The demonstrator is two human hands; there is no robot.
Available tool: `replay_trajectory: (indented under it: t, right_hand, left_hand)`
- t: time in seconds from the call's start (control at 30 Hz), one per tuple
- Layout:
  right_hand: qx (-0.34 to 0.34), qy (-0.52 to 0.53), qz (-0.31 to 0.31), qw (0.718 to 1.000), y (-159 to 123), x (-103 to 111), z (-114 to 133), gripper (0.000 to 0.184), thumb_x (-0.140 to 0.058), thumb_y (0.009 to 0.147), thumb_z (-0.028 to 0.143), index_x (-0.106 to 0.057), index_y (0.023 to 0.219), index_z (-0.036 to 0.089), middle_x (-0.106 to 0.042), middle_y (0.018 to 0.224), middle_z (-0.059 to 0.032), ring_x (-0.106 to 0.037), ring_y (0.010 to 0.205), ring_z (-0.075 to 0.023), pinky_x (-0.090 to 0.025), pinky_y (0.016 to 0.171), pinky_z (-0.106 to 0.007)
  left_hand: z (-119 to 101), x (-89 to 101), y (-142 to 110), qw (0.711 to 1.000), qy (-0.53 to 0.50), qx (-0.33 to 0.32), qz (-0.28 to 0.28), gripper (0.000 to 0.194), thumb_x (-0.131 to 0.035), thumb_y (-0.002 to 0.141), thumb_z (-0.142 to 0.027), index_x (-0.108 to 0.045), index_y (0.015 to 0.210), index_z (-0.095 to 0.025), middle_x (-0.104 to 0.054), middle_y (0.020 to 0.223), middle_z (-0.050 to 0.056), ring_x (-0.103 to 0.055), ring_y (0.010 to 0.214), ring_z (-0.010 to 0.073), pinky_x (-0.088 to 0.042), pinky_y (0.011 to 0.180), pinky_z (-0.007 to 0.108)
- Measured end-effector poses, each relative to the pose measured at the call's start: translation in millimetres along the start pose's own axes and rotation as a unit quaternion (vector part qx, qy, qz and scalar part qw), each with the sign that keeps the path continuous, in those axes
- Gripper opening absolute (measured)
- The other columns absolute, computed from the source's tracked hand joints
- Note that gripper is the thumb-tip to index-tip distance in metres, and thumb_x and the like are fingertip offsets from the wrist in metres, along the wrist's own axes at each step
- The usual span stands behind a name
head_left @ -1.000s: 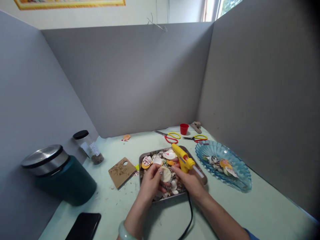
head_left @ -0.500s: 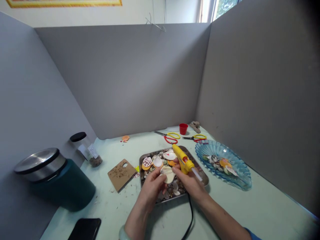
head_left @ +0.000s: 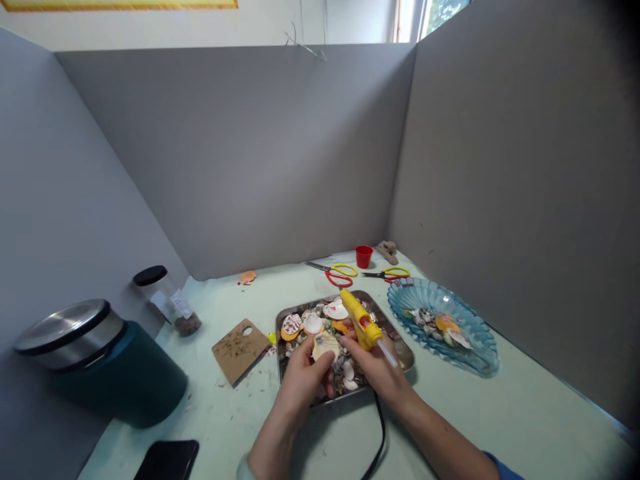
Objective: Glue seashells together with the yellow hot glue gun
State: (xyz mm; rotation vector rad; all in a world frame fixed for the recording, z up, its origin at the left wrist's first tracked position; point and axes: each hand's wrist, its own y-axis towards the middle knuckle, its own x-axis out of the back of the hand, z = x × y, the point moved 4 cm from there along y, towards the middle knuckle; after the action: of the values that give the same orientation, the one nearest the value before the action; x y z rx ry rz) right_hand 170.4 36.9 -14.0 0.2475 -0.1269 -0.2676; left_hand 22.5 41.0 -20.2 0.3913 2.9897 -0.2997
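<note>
My left hand pinches a pale scallop shell over a metal tray filled with several shells. Beside it, my right hand grips a yellow glue gun, its nozzle pointing away toward the tray's far side. A clear glue stick sticks out of the gun's back, and a black cord trails toward me. The two hands nearly touch above the tray's near half.
A blue glass dish with shells lies right of the tray. Two scissors and a red cup lie behind. A cardboard piece, jar, teal bin and black phone are left. Grey partitions surround the table.
The shell has turned in my left hand's fingers and sits slightly lower. The glue gun has shifted a little left and down. The view drifted slightly.
</note>
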Motion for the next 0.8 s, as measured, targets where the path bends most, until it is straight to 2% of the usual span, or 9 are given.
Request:
replay_trajectory:
  t: [0.13, 0.23, 0.3, 0.4, 0.47, 0.67, 0.8]
  right_hand:
    - [0.001, 0.003, 0.016, 1.000, 0, -1, -2, 0.015, -0.067, 0.080, 0.036, -0.066, 0.081, 0.021, -0.072, 0.080, -0.0050, -0.067, 0.071, -0.0243, -0.054, 0.067, -0.035]
    - [0.003, 0.001, 0.024, 1.000, 0, -1, -1, 0.014, -0.066, 0.080, 0.035, -0.065, 0.082, 0.021, -0.073, 0.082, -0.0057, -0.068, 0.073, -0.0246, -0.054, 0.069, -0.035]
    - [0.001, 0.001, 0.027, 1.000, -1, -1, -1, 0.015, -0.066, 0.081, 0.035, -0.065, 0.085, 0.021, -0.073, 0.084, -0.0062, -0.068, 0.075, -0.0248, -0.054, 0.067, -0.034]
    - [-0.001, 0.002, 0.031, 1.000, -1, -2, -3, 0.018, -0.066, 0.081, 0.036, -0.065, 0.086, 0.019, -0.073, 0.084, -0.0062, -0.068, 0.074, -0.0238, -0.053, 0.064, -0.033]
    - [-0.001, 0.002, 0.035, 0.999, -1, -2, -5, 0.018, -0.066, 0.081, 0.036, -0.065, 0.085, 0.018, -0.072, 0.082, -0.0059, -0.067, 0.071, -0.0227, -0.052, 0.063, -0.032]
    - [0.005, -0.007, 0.020, 1.000, -1, -1, -2, 0.016, -0.066, 0.082, 0.033, -0.065, 0.084, 0.017, -0.071, 0.081, -0.0052, -0.065, 0.070, -0.0208, -0.051, 0.064, -0.031]
    - [0.009, -0.006, 0.009, 1.000, -2, -1, 0, 0.017, -0.066, 0.081, 0.033, -0.064, 0.084, 0.017, -0.070, 0.079, -0.0043, -0.066, 0.069, -0.0209, -0.052, 0.064, -0.030]
  left_hand:
    - [2, 2.3, 2, 1.000, 0.008, 0.013, -0.020, 0.042, -0.079, 0.062, -0.045, -0.062, 0.085, -0.015, -0.048, 0.043, -0.009, -0.035, 0.031, 0.0061, -0.031, 0.033, 0.020]
    - [8, 2.9, 3, 0.999, 0.020, 0.037, -0.024, 0.038, -0.075, 0.065, -0.050, -0.058, 0.075, -0.017, -0.042, 0.039, -0.010, -0.029, 0.030, 0.0053, -0.023, 0.031, 0.019]
    - [12, 3.2, 3, 0.998, 0.023, 0.044, -0.028, 0.037, -0.071, 0.069, -0.051, -0.056, 0.078, -0.018, -0.042, 0.039, -0.010, -0.029, 0.030, 0.0058, -0.021, 0.031, 0.019]
    - [13, 3.2, 3, 0.999, 0.015, 0.041, -0.026, 0.040, -0.069, 0.073, -0.050, -0.057, 0.095, -0.019, -0.044, 0.041, -0.010, -0.032, 0.031, 0.0075, -0.024, 0.032, 0.018]
    - [12, 3.0, 3, 0.999, 0.012, 0.031, -0.017, 0.042, -0.070, 0.073, -0.051, -0.057, 0.096, -0.019, -0.044, 0.040, -0.011, -0.033, 0.031, 0.0080, -0.027, 0.032, 0.019]
    - [8, 5.7, 4, 0.999, 0.018, 0.008, -0.027, 0.052, -0.073, 0.063, -0.067, -0.053, 0.066, -0.019, -0.041, 0.038, -0.008, -0.032, 0.031, 0.0067, -0.030, 0.031, 0.020]
    - [6, 5.0, 4, 0.999, 0.017, -0.010, -0.033, 0.056, -0.072, 0.062, -0.070, -0.053, 0.060, -0.018, -0.042, 0.038, -0.007, -0.035, 0.031, 0.0070, -0.032, 0.033, 0.020]
